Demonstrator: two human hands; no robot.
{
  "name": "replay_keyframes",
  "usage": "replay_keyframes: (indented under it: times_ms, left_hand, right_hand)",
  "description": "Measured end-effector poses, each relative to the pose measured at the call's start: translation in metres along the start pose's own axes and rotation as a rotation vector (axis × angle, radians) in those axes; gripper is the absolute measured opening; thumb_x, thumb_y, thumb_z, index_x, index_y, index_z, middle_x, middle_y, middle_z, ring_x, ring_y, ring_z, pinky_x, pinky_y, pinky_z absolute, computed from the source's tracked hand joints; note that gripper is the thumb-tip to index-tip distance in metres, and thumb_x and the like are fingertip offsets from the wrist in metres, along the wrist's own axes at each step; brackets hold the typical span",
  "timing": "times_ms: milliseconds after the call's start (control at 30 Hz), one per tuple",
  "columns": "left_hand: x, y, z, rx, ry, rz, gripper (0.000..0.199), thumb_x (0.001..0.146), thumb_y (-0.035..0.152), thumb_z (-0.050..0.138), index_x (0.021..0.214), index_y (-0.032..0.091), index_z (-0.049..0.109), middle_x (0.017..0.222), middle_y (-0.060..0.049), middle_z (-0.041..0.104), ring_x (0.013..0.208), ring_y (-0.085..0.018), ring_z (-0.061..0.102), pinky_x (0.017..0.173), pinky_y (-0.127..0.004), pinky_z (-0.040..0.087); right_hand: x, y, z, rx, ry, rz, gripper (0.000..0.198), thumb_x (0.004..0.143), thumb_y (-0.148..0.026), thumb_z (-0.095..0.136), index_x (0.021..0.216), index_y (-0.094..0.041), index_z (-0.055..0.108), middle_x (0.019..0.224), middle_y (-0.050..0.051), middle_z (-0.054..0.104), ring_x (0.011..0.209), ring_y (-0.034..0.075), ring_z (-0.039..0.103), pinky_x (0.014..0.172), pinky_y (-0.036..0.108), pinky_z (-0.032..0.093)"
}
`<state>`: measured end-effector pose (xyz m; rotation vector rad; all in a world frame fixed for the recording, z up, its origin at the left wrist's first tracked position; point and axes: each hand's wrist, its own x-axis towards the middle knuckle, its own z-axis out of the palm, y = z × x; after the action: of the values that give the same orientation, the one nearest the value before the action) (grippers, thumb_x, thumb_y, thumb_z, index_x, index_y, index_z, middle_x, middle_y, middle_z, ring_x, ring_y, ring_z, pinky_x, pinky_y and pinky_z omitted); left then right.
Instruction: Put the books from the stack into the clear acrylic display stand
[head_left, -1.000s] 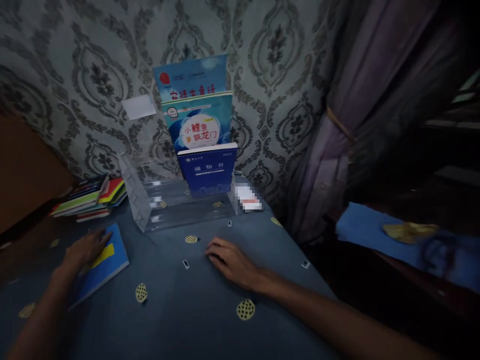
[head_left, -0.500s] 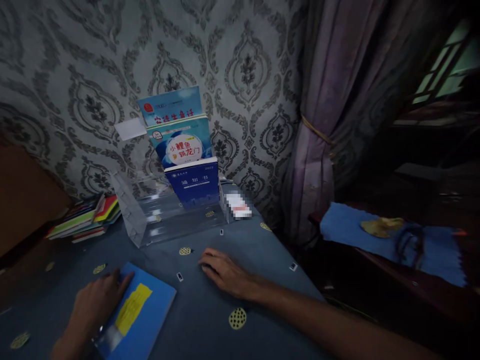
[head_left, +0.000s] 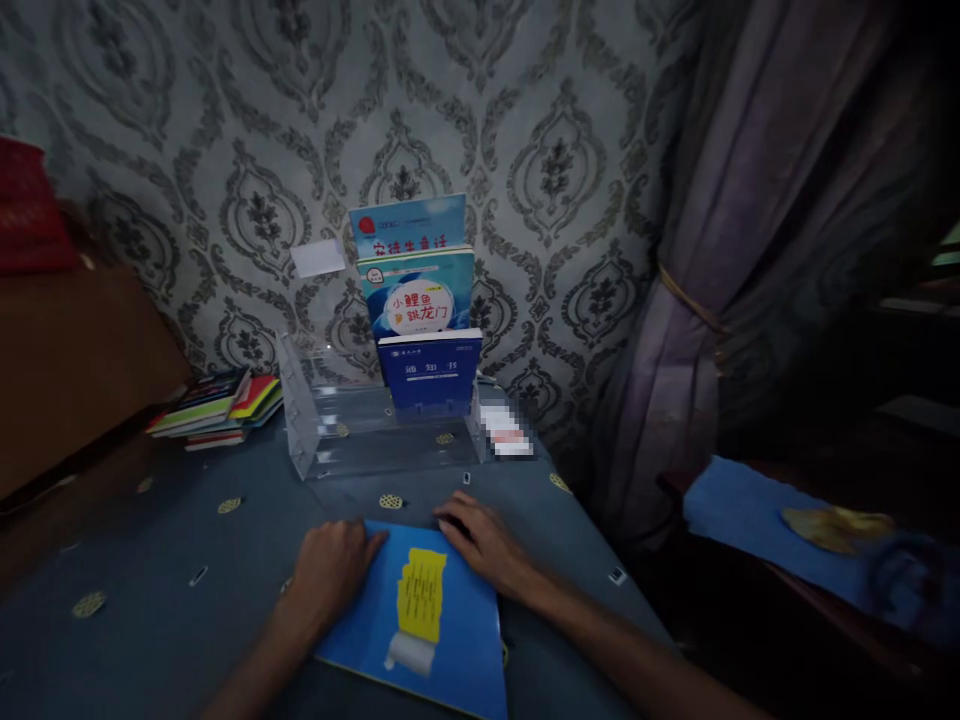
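A blue book (head_left: 472, 655) with a yellow panel of text and a grey scroll-like shape on its cover lies flat on the table before me. My left hand (head_left: 330, 570) is closed at its upper left edge, thumb over the cover and fingers curled at the side. At the upper right corner rests my right hand (head_left: 484, 545), fingers loosely bent and apart, holding nothing; whether it presses on the book is unclear. Behind, a clear plastic book rack (head_left: 300, 430) holds a dark blue booklet (head_left: 431, 375), a teal book (head_left: 420, 290) and a light blue book (head_left: 409, 215) in rising tiers.
A pile of thin books (head_left: 214, 410) lies at the back left beside a brown box (head_left: 75, 370). A pixelated white item (head_left: 506, 430) is right of the rack. Beyond the table's right edge hang a tied curtain (head_left: 667, 350) and a blue cloth (head_left: 739, 510) on a lower surface.
The blue book has moved right and turned straighter, with my left hand on it. My right hand is now at its corner instead of apart from it. The view has swung left.
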<state>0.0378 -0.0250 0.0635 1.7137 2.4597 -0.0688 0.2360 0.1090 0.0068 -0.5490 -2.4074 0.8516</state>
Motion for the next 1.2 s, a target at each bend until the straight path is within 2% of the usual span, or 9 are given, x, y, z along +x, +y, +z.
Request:
replay_keyframes:
  times_ms: [133,300,433,533,600,767,933,1067,1200]
  left_hand:
    - [0.003,0.004,-0.013,0.117,-0.014,0.005,0.049,0.099,0.046,0.038,0.094,0.018,0.077,0.099,-0.023,0.075,0.099,-0.037,0.073,0.079,-0.042,0.05]
    - [0.018,0.002,-0.034,-0.043,0.14,0.056,0.041,0.098,0.047,0.039,0.092,0.023,0.071,0.085,-0.012,0.076,0.084,-0.029,0.073,0.07,-0.035,0.046]
    - [0.04,0.01,-0.058,-0.323,0.41,0.101,0.041,0.096,0.05,0.041,0.12,0.023,0.061,0.092,-0.008,0.075,0.081,-0.025,0.07,0.068,-0.033,0.049]
    - [0.062,0.014,-0.073,-0.563,0.645,0.17,0.057,0.092,0.056,0.046,0.135,0.02,0.051,0.115,-0.012,0.071,0.1,-0.026,0.069,0.075,-0.034,0.054]
    - [0.078,0.015,-0.079,-0.686,0.728,0.192,0.063,0.09,0.057,0.049,0.14,0.018,0.046,0.126,-0.015,0.067,0.115,-0.029,0.066,0.082,-0.036,0.056]
    - [0.106,0.018,-0.084,-0.93,0.706,0.221,0.064,0.089,0.051,0.055,0.143,0.02,0.044,0.138,-0.015,0.062,0.13,-0.029,0.058,0.101,-0.042,0.053]
    - [0.112,0.028,-0.081,-0.987,0.676,0.27,0.066,0.086,0.054,0.058,0.141,0.019,0.048,0.139,-0.014,0.062,0.13,-0.03,0.059,0.101,-0.043,0.054]
    - [0.114,0.031,-0.081,-0.998,0.68,0.256,0.065,0.084,0.051,0.059,0.138,0.016,0.049,0.137,-0.016,0.062,0.128,-0.03,0.06,0.104,-0.044,0.053]
    - [0.116,0.03,-0.081,-0.98,0.685,0.253,0.062,0.086,0.049,0.06,0.137,0.017,0.05,0.136,-0.015,0.064,0.125,-0.03,0.062,0.103,-0.044,0.054]
  right_hand:
    - [0.003,0.007,-0.006,-0.034,0.019,-0.012,0.025,0.098,-0.023,0.048,0.11,-0.015,0.069,0.104,0.013,0.07,0.101,0.024,0.067,0.092,0.041,0.055]
    - [0.003,0.007,-0.006,-0.032,0.033,-0.009,0.023,0.097,-0.019,0.049,0.109,-0.017,0.069,0.104,0.011,0.068,0.098,0.023,0.067,0.091,0.039,0.055]
    - [0.002,0.007,-0.005,-0.035,0.012,0.015,0.023,0.099,-0.021,0.05,0.111,-0.017,0.069,0.107,0.011,0.068,0.103,0.023,0.066,0.096,0.039,0.053]
    - [0.001,0.008,-0.006,-0.02,0.003,0.029,0.023,0.099,-0.022,0.051,0.113,-0.018,0.069,0.111,0.011,0.068,0.106,0.023,0.066,0.098,0.039,0.053]
    - [0.001,0.009,-0.008,0.008,0.041,0.031,0.024,0.098,-0.022,0.051,0.116,-0.019,0.068,0.115,0.012,0.068,0.111,0.024,0.065,0.1,0.04,0.052]
    - [0.01,0.008,-0.028,0.083,0.307,-0.027,0.029,0.098,-0.019,0.048,0.122,-0.021,0.063,0.119,0.011,0.067,0.118,0.024,0.062,0.103,0.042,0.051]
    - [0.037,0.007,-0.062,0.079,0.592,-0.135,0.046,0.099,-0.022,0.044,0.144,-0.02,0.048,0.146,0.014,0.054,0.139,0.025,0.048,0.118,0.049,0.039]
    - [0.063,0.008,-0.08,0.086,0.622,-0.168,0.055,0.1,-0.025,0.041,0.155,-0.017,0.037,0.161,0.015,0.039,0.151,0.025,0.034,0.125,0.05,0.03]
    - [0.087,0.01,-0.086,0.136,0.603,-0.158,0.062,0.099,-0.025,0.042,0.159,-0.018,0.027,0.164,0.012,0.034,0.154,0.023,0.026,0.128,0.05,0.024]
